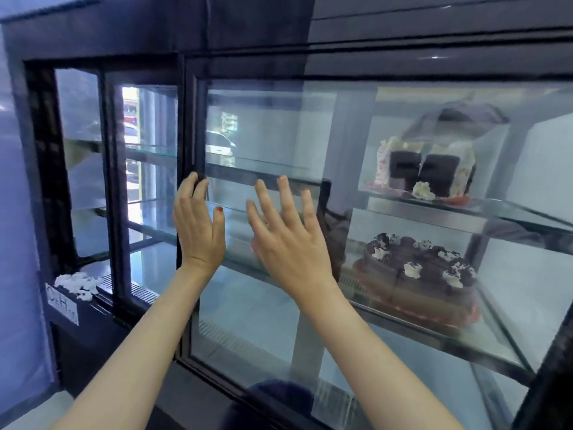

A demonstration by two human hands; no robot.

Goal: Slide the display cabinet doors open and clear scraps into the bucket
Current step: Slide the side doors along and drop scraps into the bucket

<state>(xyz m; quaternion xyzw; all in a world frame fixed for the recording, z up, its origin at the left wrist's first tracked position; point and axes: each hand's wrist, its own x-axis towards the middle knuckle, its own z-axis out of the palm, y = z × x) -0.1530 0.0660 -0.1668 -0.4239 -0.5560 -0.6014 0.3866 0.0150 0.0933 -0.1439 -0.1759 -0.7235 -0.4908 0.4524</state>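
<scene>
A black-framed glass display cabinet (242,29) fills the view. My left hand (198,228) has its fingertips hooked on the dark vertical edge of the sliding glass door (189,125). My right hand (285,237) lies flat with fingers spread against that door's glass pane. White crumpled scraps (79,283) sit at the cabinet's lower left corner, beside the narrower left door (108,181). No bucket is visible.
Behind the glass on the right, a partly cut white-and-chocolate cake (424,169) stands on the upper glass shelf and a round chocolate cake (415,280) on the shelf below. A paper label (62,304) is stuck on the lower left frame.
</scene>
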